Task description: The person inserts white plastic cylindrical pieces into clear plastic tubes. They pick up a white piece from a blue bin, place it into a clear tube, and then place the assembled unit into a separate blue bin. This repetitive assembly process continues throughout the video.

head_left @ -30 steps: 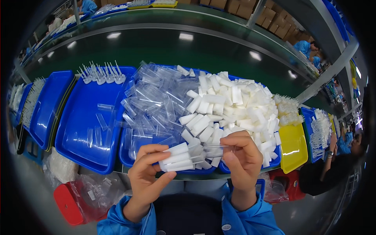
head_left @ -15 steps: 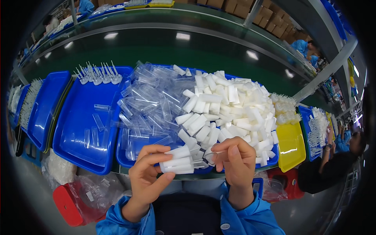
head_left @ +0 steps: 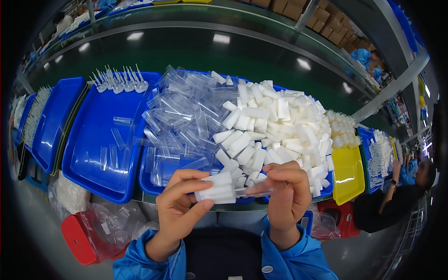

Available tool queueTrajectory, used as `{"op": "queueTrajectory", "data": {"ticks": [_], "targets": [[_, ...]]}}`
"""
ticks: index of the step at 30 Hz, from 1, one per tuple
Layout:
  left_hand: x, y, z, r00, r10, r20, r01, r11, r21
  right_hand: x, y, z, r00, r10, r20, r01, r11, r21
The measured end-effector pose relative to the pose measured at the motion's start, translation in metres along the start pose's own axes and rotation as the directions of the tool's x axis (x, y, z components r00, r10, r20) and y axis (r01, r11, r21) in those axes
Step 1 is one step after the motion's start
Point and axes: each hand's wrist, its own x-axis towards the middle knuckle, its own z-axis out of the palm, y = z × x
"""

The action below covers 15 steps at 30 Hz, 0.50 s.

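In front of my body, my left hand (head_left: pixel 175 210) grips a cluster of white blocks (head_left: pixel 217 190) between thumb and fingers. Thin white stems stick out of the cluster's right side. Closed in a pinch, my right hand (head_left: pixel 289 198) holds a clear plastic sleeve (head_left: pixel 265 187) lying sideways. The sleeve's left end is at the stems; whether it goes around one I cannot tell. Just beyond both hands are a heap of white foam blocks (head_left: pixel 287 126) and a heap of clear plastic sleeves (head_left: pixel 184 112), sharing a blue tray (head_left: pixel 151 184).
Left of the heaps, a blue tray (head_left: pixel 93 158) bears several white stemmed parts (head_left: pixel 119 80) and a few loose clear sleeves. A yellow tray (head_left: pixel 350 175) stands to the right. Red stools (head_left: pixel 79 238) flank me below. Another person (head_left: pixel 387 200) works at far right.
My right hand has turned and now holds the clear sleeve lengthwise against the stems of the white cluster. My left hand keeps its grip, nearly in the same place.
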Motion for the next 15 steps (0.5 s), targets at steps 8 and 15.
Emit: {"op": "queueTrajectory", "data": {"ticks": [8,15], "targets": [[0.0000,-0.0026,-0.0014,0.999,0.030,-0.033,-0.030,0.999,0.012,-0.0043,-0.0064,0.0061,0.985,0.174,0.016,-0.173,0.984,-0.053],[0.0004,-0.0053,-0.0045,0.997,0.028,-0.073,-0.026,0.999,0.018,-0.0001,-0.0038,0.0078,0.956,0.282,-0.079,-0.264,0.947,0.182]]}}
